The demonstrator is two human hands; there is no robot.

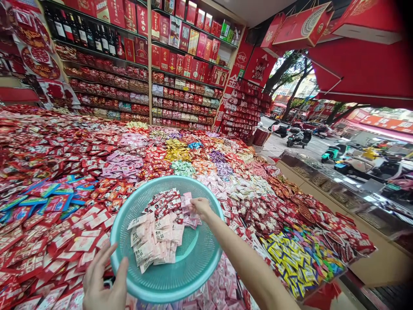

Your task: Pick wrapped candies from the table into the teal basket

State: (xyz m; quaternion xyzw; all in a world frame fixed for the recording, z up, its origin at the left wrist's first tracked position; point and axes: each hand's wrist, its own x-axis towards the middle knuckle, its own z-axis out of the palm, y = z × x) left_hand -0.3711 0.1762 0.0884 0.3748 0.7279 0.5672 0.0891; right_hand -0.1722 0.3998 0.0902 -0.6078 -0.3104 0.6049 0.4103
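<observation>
A turquoise plastic basket (pixel 206 267) with perforated sides rests on the heaped sweets in front of me. Inside it lie pale pink packets (pixel 158 241) with black lettering, and behind them red-and-white packets (pixel 166 202). My right hand (pixel 200 208) reaches over the basket's right side, its fingers closed on a small pink packet (pixel 187 200). Other pink packets lie just below those fingers. My left hand (pixel 105 280) is beside the basket's lower left rim, thumb and fingers spread, holding nothing. Whether it touches the rim, I cannot tell.
Piles of wrapped sweets (pixel 80 146) surround the basket. Blue packets (pixel 48 196) lie left, yellow ones (pixel 285 262) right. Shelves with wine bottles (pixel 84 32) and red boxes (pixel 180 62) stand behind. Clear-lidded trays (pixel 342 198) border the right, with scooters (pixel 300 137) on the street beyond.
</observation>
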